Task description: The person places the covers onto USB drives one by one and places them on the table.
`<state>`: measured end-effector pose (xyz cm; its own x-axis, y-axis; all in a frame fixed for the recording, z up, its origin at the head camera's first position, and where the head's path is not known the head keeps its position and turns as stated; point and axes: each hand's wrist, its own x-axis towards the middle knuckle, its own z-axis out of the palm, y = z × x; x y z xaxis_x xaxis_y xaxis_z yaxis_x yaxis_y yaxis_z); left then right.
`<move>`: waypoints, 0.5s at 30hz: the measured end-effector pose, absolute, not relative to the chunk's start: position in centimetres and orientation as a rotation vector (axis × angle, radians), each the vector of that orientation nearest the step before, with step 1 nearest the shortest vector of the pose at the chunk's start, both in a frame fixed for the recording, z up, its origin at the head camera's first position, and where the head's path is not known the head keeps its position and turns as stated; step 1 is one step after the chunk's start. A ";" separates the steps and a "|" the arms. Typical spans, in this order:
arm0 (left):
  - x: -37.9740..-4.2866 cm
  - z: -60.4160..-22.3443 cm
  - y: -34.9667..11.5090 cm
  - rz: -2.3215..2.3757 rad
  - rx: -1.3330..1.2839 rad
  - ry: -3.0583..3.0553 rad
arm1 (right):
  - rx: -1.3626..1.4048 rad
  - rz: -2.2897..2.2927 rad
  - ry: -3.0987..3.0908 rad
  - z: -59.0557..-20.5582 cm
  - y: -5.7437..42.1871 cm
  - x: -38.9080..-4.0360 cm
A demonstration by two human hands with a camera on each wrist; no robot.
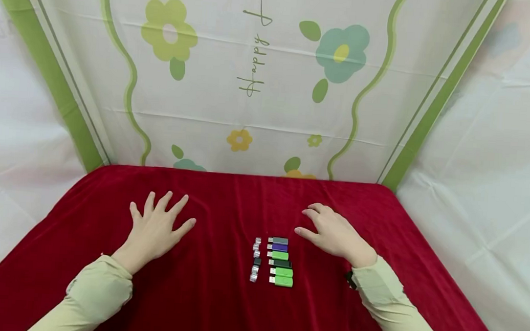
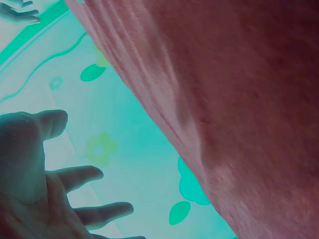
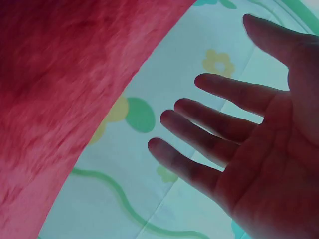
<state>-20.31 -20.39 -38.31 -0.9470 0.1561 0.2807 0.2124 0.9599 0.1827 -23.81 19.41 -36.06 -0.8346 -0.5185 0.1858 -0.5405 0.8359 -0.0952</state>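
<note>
Both hands hold nothing over the red cloth. The left hand (image 1: 155,230) is spread with fingers apart, left of a column of small clear pieces (image 1: 256,254) that look like caps. One dark piece (image 1: 257,262) lies among them. To their right, a column of USB sticks lies with metal plugs facing left: a grey USB stick (image 1: 280,241), a purple one (image 1: 280,247), a black one (image 1: 282,263) and several green ones (image 1: 283,281). Nearest these, on their right side, is the right hand (image 1: 334,233); its fingers are straight and separate in the right wrist view.
Red velvet cloth (image 1: 200,304) covers the table up to its back edge. Behind rises a white curtain (image 1: 278,110) with printed flowers and green borders, and plain white cloth hangs at both sides. A dark band (image 1: 351,280) shows at the right wrist.
</note>
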 end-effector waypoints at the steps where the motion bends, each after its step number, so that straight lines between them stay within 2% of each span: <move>1: -20.3 -38.3 -20.3 -0.317 -0.272 -2.842 | 0.841 0.211 -2.847 -36.1 19.1 -23.8; 9: -19.6 -37.6 -18.9 -0.347 -0.316 -2.796 | 0.892 0.209 -2.833 -35.6 17.3 -23.0; 15: -18.7 -37.3 -17.6 -0.364 -0.359 -2.756 | 1.085 0.140 -2.796 -36.3 15.8 -23.1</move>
<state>-18.69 -17.63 -37.29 -0.9115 0.2015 0.3586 0.2877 0.9353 0.2058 -23.10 15.80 -36.34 -0.7303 -0.6634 0.1630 -0.6763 0.7357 -0.0359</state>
